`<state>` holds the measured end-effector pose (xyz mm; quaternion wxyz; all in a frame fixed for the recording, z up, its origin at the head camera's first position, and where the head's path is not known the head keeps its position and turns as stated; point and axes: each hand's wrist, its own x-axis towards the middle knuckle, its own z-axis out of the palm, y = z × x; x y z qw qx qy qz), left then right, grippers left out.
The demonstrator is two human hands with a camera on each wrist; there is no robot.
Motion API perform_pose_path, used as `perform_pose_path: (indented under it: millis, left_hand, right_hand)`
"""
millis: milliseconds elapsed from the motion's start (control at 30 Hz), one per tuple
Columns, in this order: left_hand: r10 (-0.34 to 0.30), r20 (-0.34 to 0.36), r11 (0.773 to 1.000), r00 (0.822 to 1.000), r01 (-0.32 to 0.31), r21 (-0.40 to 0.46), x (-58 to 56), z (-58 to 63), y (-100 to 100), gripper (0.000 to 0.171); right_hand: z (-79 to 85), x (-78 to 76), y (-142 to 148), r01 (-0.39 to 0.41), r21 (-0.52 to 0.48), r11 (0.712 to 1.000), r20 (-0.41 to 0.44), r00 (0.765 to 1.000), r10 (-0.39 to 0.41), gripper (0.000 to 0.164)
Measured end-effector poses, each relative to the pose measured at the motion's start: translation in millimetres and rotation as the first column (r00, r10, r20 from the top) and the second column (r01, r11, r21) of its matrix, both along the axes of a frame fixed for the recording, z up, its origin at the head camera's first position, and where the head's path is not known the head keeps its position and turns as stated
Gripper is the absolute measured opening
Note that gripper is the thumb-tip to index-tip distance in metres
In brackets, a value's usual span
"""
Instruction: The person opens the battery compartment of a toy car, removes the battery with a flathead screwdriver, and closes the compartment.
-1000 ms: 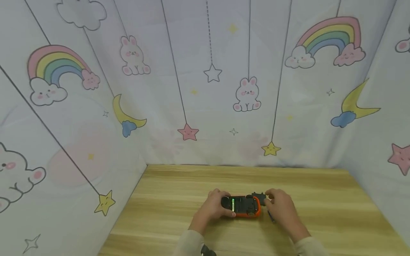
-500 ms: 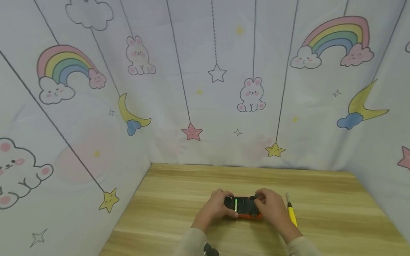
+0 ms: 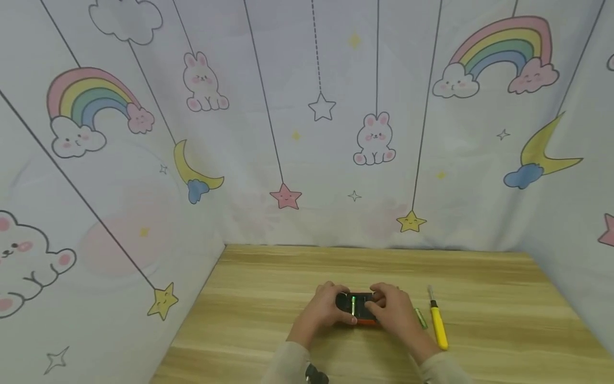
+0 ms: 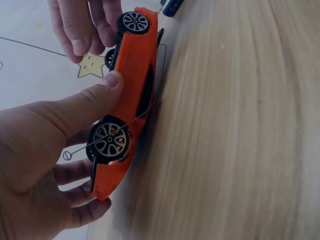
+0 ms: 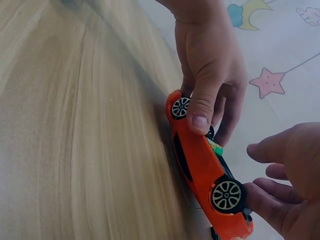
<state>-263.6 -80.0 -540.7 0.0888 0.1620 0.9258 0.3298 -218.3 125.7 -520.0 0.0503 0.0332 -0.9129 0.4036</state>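
Observation:
An orange toy car (image 3: 368,322) lies upside down on the table, its black underside facing up. My left hand (image 3: 331,305) grips one end of it, the thumb (image 4: 102,90) pressed along the orange side and the fingers around the far side. A green battery (image 3: 354,305) sits in the open bay of the underside. Over the other end is my right hand (image 3: 390,306), its fingers bent down at the underside. In the right wrist view, that hand's thumb stands apart from its fingers, nothing showing between them; the fingertips are right by a wheel (image 5: 226,195).
A loose green battery (image 3: 421,318) and a yellow screwdriver (image 3: 438,326) lie on the wooden table (image 3: 499,298) right of my right hand. Fabric walls (image 3: 240,133) with cartoon prints enclose the table. A small black object (image 3: 316,374) shows beside my left sleeve.
My right hand has moved left from beyond the car's end to over its underside; the black plate it held is now out of sight. The screwdriver and loose battery have come into view.

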Motion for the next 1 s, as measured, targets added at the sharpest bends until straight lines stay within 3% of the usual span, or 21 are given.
perform_pose_path:
  millis: [233,567,1000]
  left_hand:
    - [-0.001,0.011,1.000,1.000,0.001,0.024,-0.1,3.0,-1.8,0.073]
    - [0.007,0.026,1.000,1.000,-0.007,0.021,0.7,-3.6,-1.0,0.073]
    - [-0.004,0.012,0.999,1.000,0.003,0.040,-1.2,-2.9,-1.8,0.073]
  right_hand:
    - [1.9,-2.4,-13.5,-0.015,0.049,0.999,0.020,1.000,0.014,0.041]
    - [0.4,-1.8,-21.8,-0.041,0.063,0.997,-0.037,0.998,0.043,0.033]
    - [-3.9,-10.4,-25.4,-0.065,0.163,0.984,0.025,0.998,0.062,0.032]
